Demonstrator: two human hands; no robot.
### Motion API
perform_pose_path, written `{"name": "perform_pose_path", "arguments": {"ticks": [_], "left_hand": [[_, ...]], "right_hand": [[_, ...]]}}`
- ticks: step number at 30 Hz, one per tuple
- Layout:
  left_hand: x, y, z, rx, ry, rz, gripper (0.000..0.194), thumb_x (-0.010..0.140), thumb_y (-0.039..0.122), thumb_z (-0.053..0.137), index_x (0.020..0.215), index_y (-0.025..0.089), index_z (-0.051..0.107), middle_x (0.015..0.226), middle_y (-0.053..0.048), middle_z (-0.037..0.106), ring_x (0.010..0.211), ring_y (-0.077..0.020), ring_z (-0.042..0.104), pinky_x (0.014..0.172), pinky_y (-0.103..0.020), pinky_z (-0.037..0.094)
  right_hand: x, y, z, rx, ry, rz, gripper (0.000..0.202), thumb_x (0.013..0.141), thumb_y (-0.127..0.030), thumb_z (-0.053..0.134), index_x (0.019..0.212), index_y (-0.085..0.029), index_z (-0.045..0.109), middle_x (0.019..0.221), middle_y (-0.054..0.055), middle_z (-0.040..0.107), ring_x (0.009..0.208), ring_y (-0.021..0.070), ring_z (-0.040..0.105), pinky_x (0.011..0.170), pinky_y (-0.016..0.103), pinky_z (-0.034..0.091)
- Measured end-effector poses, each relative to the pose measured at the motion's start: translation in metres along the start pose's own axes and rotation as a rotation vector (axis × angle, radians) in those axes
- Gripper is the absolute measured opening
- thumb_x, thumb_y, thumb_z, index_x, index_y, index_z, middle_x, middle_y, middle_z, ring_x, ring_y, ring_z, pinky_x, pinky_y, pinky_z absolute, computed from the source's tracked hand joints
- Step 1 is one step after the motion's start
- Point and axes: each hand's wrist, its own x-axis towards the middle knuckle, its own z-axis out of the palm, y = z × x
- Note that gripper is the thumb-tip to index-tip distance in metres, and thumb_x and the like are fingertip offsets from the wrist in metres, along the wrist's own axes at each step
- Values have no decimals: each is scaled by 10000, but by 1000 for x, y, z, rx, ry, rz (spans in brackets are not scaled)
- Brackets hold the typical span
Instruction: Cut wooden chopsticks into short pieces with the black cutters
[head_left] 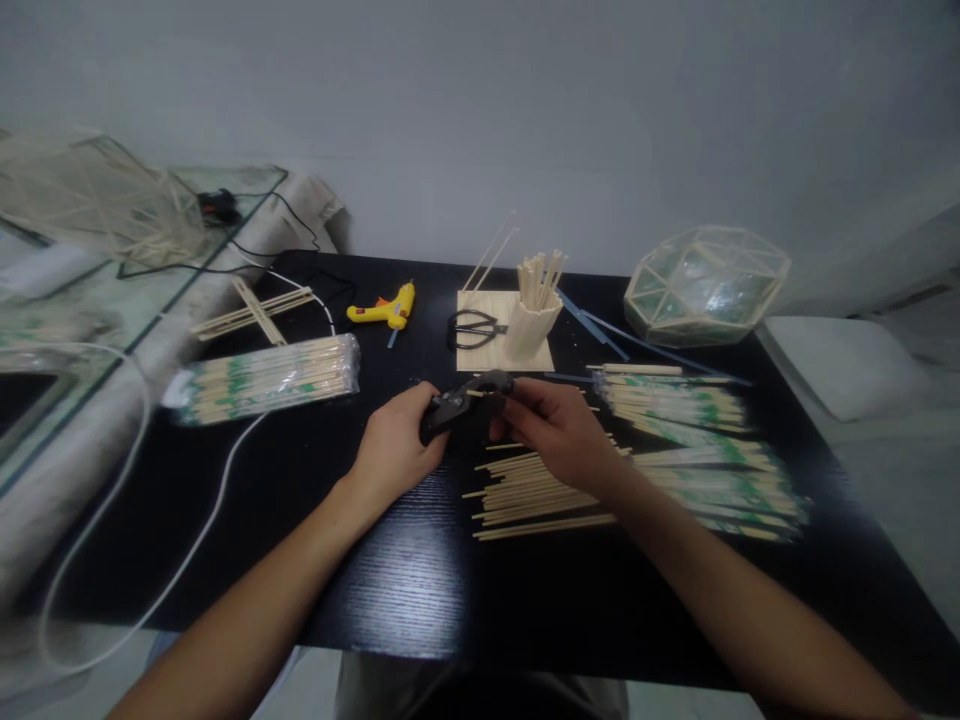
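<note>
Near the middle of the black table (390, 560), my left hand (397, 440) is closed round the handles of a black cutting tool (454, 408). The fingers of my right hand (559, 425) are pinched together at the tool's head; what they hold is too small to make out. A short piece of light wood shows beside the jaws. Below my right hand lie loose wooden sticks (525, 495). Behind both hands, a wooden board (472, 358) carries a round holder made of sticks (531, 330), with more sticks standing in it, and black-handled scissors (476, 330).
A yellow glue gun (386, 307) and a wrapped stick bundle (274, 380) lie left, near crossed sticks (259, 312) and a white cable (217, 510). Green-printed stick packs (712, 470) lie right. A faceted frame (705, 285) stands at the back right.
</note>
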Motion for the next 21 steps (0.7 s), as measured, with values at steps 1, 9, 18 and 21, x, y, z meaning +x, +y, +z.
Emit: {"name": "perform_pose_path", "arguments": {"ticks": [1, 9, 18, 21], "left_hand": [[0, -1, 0, 33, 14, 1, 70, 859, 219, 551, 923, 209, 580, 864, -42, 676, 823, -223, 649, 748, -321, 465], [1, -1, 0, 286, 47, -34, 201, 846, 229, 553, 1038, 185, 597, 999, -109, 709, 945, -300, 668, 832, -395, 501], [2, 6, -2, 356, -21, -121, 57, 869, 236, 556, 924, 220, 552, 894, -73, 690, 872, -273, 677, 734, -347, 469], [2, 7, -3, 376, -30, -140, 40, 876, 240, 561, 909, 224, 547, 879, -68, 691, 860, -270, 681, 719, -345, 461]], "right_hand": [[0, 1, 0, 11, -1, 9, 461, 985, -527, 641, 720, -150, 665, 618, -19, 555, 536, 87, 419, 513, 240, 301], [3, 7, 1, 145, -13, 105, 483, 936, -583, 679, 729, -147, 664, 599, -29, 538, 491, 68, 359, 469, 235, 242], [3, 9, 2, 188, -14, 160, 491, 908, -612, 697, 750, -149, 658, 646, -10, 588, 487, 63, 369, 452, 233, 238], [3, 8, 2, 187, 3, 187, 500, 884, -624, 717, 732, -154, 641, 640, -11, 590, 478, 61, 368, 451, 238, 245]]}}
